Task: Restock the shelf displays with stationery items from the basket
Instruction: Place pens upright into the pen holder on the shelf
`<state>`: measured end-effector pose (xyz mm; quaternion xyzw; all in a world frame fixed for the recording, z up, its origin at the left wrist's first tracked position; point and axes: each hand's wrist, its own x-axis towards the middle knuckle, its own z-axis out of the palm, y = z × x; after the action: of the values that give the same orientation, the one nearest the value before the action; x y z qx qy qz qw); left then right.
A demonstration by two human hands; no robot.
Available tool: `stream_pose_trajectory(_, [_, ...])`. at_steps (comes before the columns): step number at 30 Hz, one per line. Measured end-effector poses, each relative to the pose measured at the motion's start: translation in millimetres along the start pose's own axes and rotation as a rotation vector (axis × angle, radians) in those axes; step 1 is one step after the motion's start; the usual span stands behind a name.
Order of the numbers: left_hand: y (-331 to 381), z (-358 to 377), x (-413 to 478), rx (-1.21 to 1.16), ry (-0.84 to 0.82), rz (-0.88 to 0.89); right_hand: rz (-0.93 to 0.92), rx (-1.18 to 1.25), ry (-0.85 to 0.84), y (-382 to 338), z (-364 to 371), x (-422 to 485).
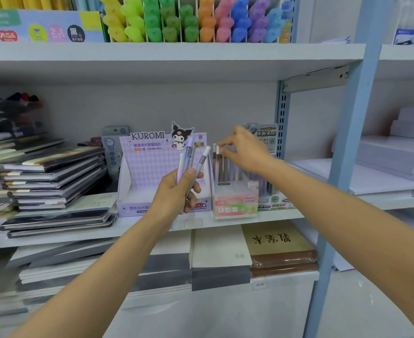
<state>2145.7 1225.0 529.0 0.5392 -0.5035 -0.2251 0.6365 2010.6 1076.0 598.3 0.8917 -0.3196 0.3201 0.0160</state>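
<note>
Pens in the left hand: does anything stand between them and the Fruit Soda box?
Nothing stands between the pens and the Fruit Soda box. Only the right hand is over its top, pinching a pencil there.

Pale grey shelves (176, 53) run across a plain grey back wall (152, 106), carried by a light blue upright (342, 167) and a slotted rail (282, 123) with a metal bracket (315, 81). At lower right, glossy white floor (362, 301) reflects soft, even light.
</note>
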Motion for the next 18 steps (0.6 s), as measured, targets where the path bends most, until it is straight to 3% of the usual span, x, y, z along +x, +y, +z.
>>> stream_pose_trajectory(2, [3, 1, -2, -0.007, -0.003, 0.004, -0.014, 0.147, 0.053, -3, -3, -8])
stream_pose_trajectory(4, [5, 2, -3, -0.008, -0.003, 0.006, -0.022, 0.444, 0.115, -8, -7, -16])
stream_pose_trajectory(7, [8, 5, -5, -0.012, -0.01, 0.015, -0.021, 0.887, -0.04, -17, -13, -27])
stream_pose_trajectory(12, [14, 9, -7, -0.02, -0.016, 0.037, -0.054, 1.017, -0.103, -24, -12, -33])
stream_pose_trajectory(18, [14, 0, -5, -0.034, 0.052, -0.014, 0.06, 1.06, 0.302, 0, -34, -21])
